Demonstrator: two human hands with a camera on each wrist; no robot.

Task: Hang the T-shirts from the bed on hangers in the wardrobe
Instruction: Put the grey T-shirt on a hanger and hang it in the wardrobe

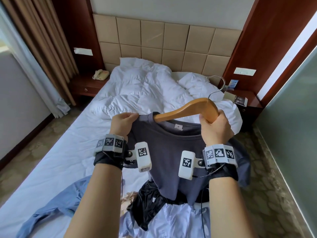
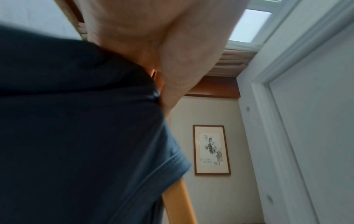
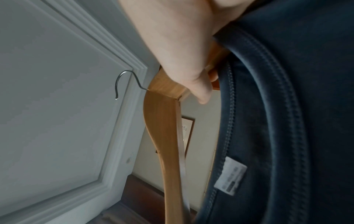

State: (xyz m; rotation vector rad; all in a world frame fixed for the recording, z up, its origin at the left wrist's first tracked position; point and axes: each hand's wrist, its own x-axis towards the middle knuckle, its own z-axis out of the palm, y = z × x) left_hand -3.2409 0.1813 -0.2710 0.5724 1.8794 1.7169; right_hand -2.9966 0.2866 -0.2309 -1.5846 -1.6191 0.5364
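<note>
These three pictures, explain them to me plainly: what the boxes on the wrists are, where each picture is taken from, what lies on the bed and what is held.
No machine here: a person works with bare hands. The big picture comes from a camera on the head; the other two come from the white camera boxes strapped to the wrists, looking along each hand. The left hand pinches the shoulder of a dark grey T-shirt. The right hand has its grip around a wooden hanger, one arm of which is already inside the collar. On the bed lie a white duvet, a blue garment, a black one and a pale one.
</note>
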